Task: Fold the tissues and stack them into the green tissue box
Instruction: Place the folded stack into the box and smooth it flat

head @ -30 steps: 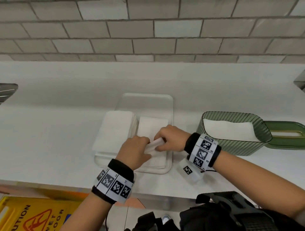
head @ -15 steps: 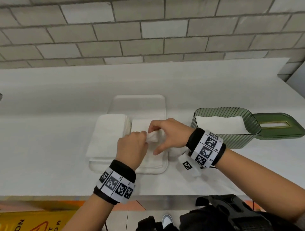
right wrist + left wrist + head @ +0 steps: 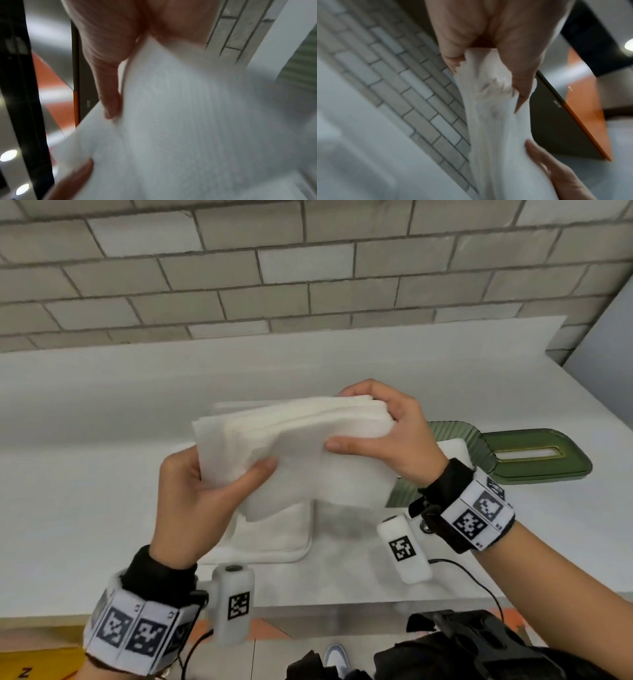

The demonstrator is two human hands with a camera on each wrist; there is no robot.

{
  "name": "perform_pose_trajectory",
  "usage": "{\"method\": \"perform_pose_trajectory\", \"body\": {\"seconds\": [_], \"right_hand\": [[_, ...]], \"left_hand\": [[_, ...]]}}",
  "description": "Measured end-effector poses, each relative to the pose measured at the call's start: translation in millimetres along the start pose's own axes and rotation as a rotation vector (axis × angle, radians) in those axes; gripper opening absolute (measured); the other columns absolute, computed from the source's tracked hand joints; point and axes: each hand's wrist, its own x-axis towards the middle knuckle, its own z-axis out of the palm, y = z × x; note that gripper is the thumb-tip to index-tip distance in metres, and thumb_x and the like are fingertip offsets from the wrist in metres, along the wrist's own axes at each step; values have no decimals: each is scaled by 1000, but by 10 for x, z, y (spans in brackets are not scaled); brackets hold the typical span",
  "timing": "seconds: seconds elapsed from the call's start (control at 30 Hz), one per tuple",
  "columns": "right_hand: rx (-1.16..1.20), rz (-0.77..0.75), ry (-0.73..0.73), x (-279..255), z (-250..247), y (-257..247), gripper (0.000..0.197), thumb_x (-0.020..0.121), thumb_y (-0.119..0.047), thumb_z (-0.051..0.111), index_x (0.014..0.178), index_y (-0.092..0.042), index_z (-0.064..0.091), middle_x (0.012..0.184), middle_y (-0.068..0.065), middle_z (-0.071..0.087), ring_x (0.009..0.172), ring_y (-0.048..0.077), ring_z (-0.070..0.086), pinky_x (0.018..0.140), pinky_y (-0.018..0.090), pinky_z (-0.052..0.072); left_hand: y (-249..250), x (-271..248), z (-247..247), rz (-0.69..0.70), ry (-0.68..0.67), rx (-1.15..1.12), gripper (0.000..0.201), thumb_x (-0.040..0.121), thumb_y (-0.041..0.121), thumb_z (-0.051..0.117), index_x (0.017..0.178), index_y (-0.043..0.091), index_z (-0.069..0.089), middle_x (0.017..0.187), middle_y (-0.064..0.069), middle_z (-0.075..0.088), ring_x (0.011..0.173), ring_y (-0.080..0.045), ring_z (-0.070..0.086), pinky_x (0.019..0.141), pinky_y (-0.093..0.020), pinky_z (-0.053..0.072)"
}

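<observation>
Both wrists carry black cuffs wrapped in white bands (image 3: 478,513) printed with black square markers, each with a white cylindrical camera pod (image 3: 234,604) and thin black cable.

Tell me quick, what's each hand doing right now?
Left hand: holding the tissue stack at its left end.
Right hand: holding the same stack's right end.

Showing no readable brand, number or label anywhere. Catching only a single dark letter, seemingly "N" or "Z", on the yellow sign (image 3: 32,667) at the bottom left corner of the head view. Carrying only black-and-white coded squares, without letters, on the wristbands (image 3: 137,633).
</observation>
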Motion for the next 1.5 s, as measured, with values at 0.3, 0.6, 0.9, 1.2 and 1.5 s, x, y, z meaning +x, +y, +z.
{"method": "perform_pose_trajectory", "body": {"seconds": [0.3, 0.6, 0.9, 1.2, 1.5], "right_hand": [[144, 369, -1, -931, -930, 414, 74, 51, -7, 87, 119, -9, 58, 113, 6, 71, 107, 23, 67, 83, 31, 56], [40, 433, 82, -1406, -1206, 754, 66, 56, 7, 87, 116, -10, 63, 110, 2, 73, 105, 15, 67, 80, 21, 54], [-51, 370, 37, -1557, -1340, 895, 47, 56, 3, 89, 84, -9, 54, 83, 0, 58, 77, 11, 57, 64, 22, 46], [26, 340, 97, -1513, -1339, 837, 52, 55, 10, 86, 90, -6, 51, 106, 21, 68, 99, 24, 66, 80, 32, 56], [53, 397, 114, -1439, -1231, 964, 47, 49, 1, 89, 83, -8, 57, 80, 0, 61, 75, 14, 59, 58, 25, 51]], "left_hand": [[-380, -479, 960, -330, -178, -352, 31, 71, 4, 70, 100, 11, 69, 97, 3, 77, 91, -14, 73, 74, -26, 60], [-573, -697, 1669, -377, -322, -333, 60, 51, 11, 94, 105, 9, 68, 104, -3, 75, 99, -16, 70, 77, -23, 56], [-676, -875, 1749, -403, -364, -232, 47, 62, -3, 87, 103, 13, 71, 101, 4, 76, 98, -15, 70, 80, -23, 55], [-718, -829, 1643, -251, -337, -258, 57, 63, -1, 88, 114, 15, 67, 117, -1, 69, 115, -21, 61, 95, -36, 51], [-756, -802, 1779, -415, -320, -260, 52, 54, -9, 88, 97, 15, 72, 96, 4, 76, 91, -10, 71, 74, -23, 54]]}}
